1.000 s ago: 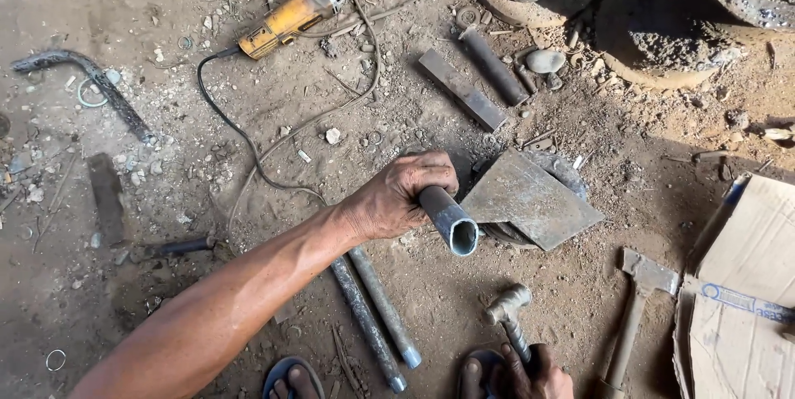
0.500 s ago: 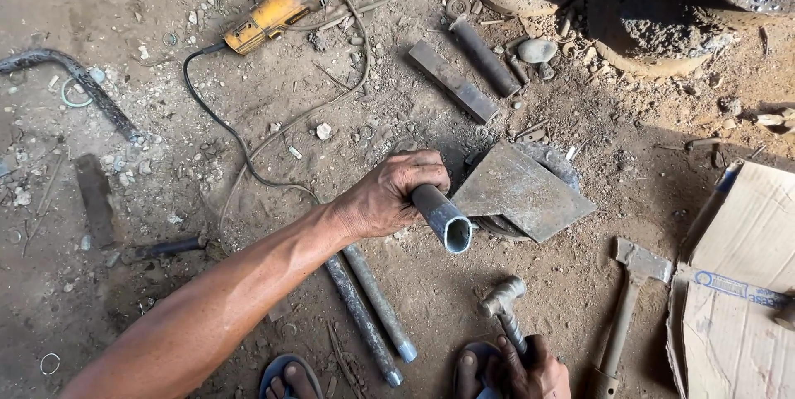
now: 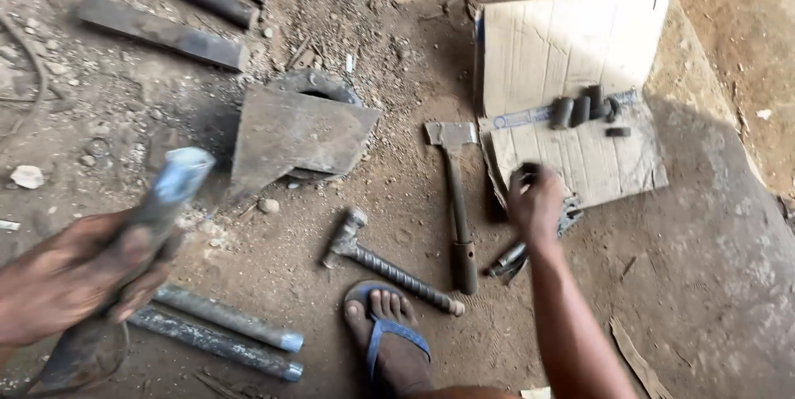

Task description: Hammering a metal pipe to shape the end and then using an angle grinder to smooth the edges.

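Holding the grey pipe (image 3: 157, 209) slanted and blurred in our left hand (image 3: 74, 283), fingers wrapped tight, we risk it swinging into the steel plate (image 3: 298, 130). Our right hand (image 3: 537, 204) pinches a small dark piece at the cardboard (image 3: 571, 51); it could slip.

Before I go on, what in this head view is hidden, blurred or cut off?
- Left hand: motion-blurred; its grip on the grey pipe is unclear.
- Pipe's lower end: hidden behind that hand, near the bottom edge.
- Right hand: a small dark piece at its fingertips; whether gripped cannot be told.
- Metal tool below the right hand: partly covered by the wrist.
- Foot in a blue sandal: cut off by the bottom edge.
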